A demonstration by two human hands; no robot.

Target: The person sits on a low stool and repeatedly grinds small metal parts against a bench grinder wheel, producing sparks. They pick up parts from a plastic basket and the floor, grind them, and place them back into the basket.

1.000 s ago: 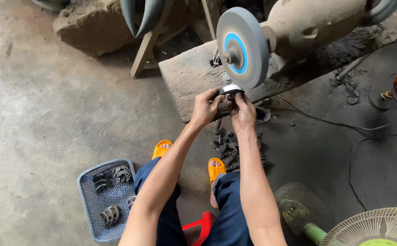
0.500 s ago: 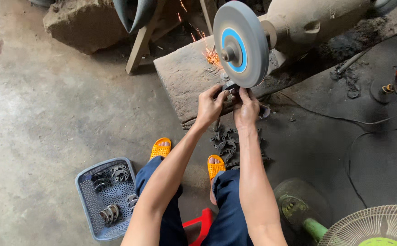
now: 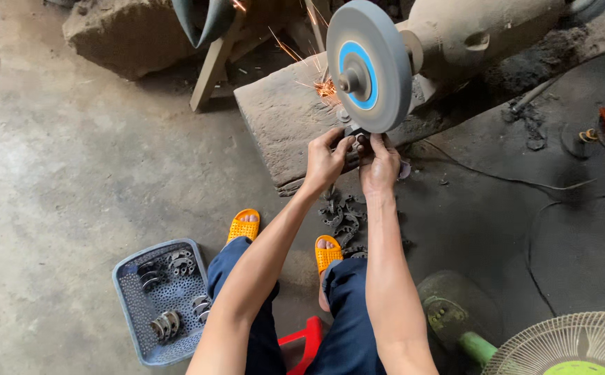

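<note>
I have both hands up at the grinding wheel (image 3: 370,66), pinching one small dark metal part (image 3: 355,133) between them and holding it against the lower rim of the wheel. My left hand (image 3: 325,161) is curled mostly closed, thumb and fingertips clamped on the part's left side; my right hand (image 3: 379,163) is closed the same way on its right side, fingers pointing up toward the wheel. Sparks (image 3: 320,83) fly off to the left behind the wheel, over the stone block (image 3: 281,118) that carries the motor.

The part looks stiff, hard and light enough for a fingertip hold, though it is mostly hidden by my fingers, so I cannot make out its exact shape. I judge it will get hot and may be snatched by the wheel, so the hold belongs on its outer ends, well back from the contact edge.

Below my hands a heap of similar dark parts (image 3: 344,215) lies on the floor just beside my orange sandals (image 3: 328,251). A blue perforated basket (image 3: 130,278) with a few shinier pieces sits to my left, well apart. A fan (image 3: 566,344) stands at lower right, and a black cable (image 3: 525,182) trails across the floor near the block.
</note>
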